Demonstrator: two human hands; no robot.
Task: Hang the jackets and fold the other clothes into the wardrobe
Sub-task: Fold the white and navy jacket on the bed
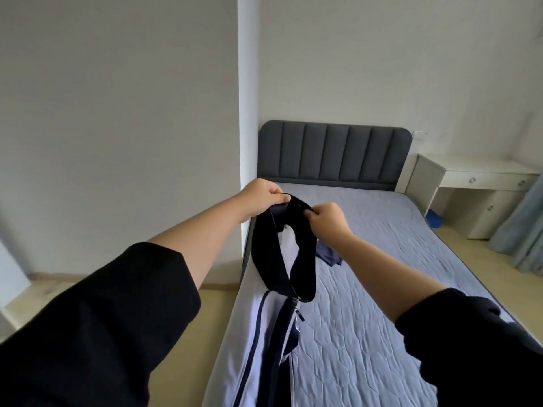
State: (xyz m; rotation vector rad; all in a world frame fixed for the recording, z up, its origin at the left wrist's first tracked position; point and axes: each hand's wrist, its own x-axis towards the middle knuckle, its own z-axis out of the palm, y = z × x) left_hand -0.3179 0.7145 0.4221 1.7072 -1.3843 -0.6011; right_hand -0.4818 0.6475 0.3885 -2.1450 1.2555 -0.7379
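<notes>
Two hands are raised together over one garment, each closed on it.

1. Left hand [263, 195]: the fingers are curled and the upper edge of the dark collar [305, 268] is pinched between them. A black sleeve [102, 327] is worn on the arm behind it.

2. Right hand [326, 218]: it is held just beside the left hand and slightly lower, and the same collar is gripped on its other side. The collar is stretched into a loop between the two hands.

3. Jacket [249, 342]: pale with navy stripes. It is hung from both hands by the collar, and its body is laid below them along the near left edge of the bed [367, 304]. The zip pull [299, 312] is seen below the collar loop, and the zip is parted above it.

4. Blue garment [330, 255]: it is crumpled on the bed just below and beyond the right hand, apart from the jacket.

5. Headboard [332, 154]: grey and padded, set beyond both hands against the wall.

6. Counter [476, 168]: white, fitted with drawers, placed well to the right of the right hand, with a curtain [523, 230] at its far side.
</notes>
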